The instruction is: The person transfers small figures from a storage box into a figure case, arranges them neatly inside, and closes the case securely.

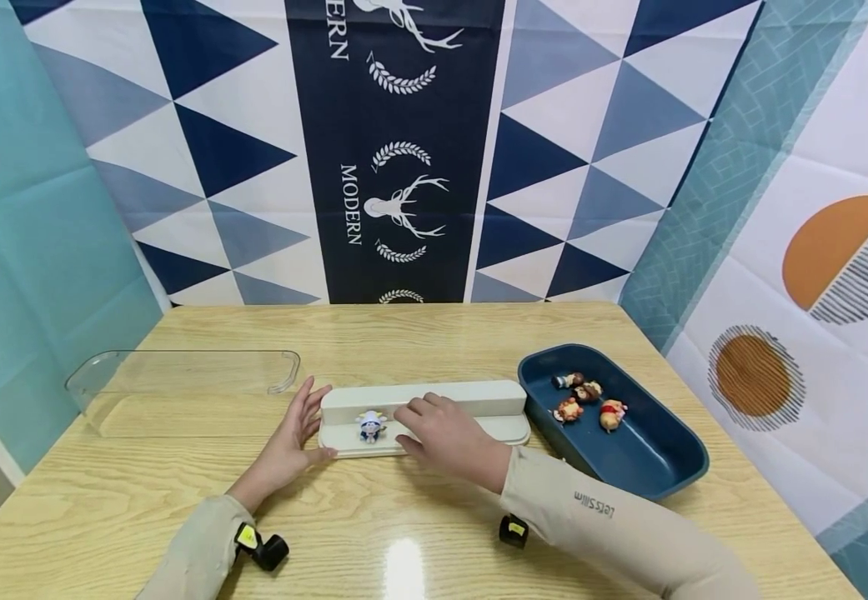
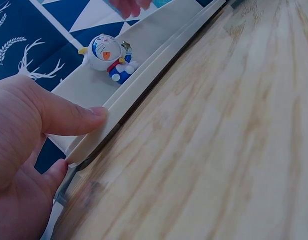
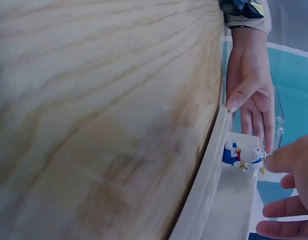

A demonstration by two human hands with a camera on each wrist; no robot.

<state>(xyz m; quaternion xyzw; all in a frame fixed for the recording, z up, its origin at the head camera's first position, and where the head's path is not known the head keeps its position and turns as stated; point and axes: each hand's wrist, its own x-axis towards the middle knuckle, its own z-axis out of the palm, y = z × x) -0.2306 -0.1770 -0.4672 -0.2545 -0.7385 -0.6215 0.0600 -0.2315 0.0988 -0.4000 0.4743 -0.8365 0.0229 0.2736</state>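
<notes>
A small blue-and-white cartoon cat figurine point(image 1: 370, 426) stands near the left end of a long off-white stepped display base point(image 1: 504, 428). My left hand point(image 1: 289, 442) holds the base's left end. In the left wrist view, the thumb point(image 2: 76, 116) presses on the rim and another finger touches the corner from below. My right hand point(image 1: 452, 437) is over the middle of the base, just right of the figurine. Its fingers point(image 3: 286, 206) are spread and loosely bent in the right wrist view, with nothing between them.
A dark blue tub point(image 1: 647, 442) with several small figurines point(image 1: 586, 392) stands right of the base, close to its right end. A clear plastic cover point(image 1: 193, 387) lies to the left on the wooden table point(image 1: 313, 533). Patterned cloths hang behind and at the sides.
</notes>
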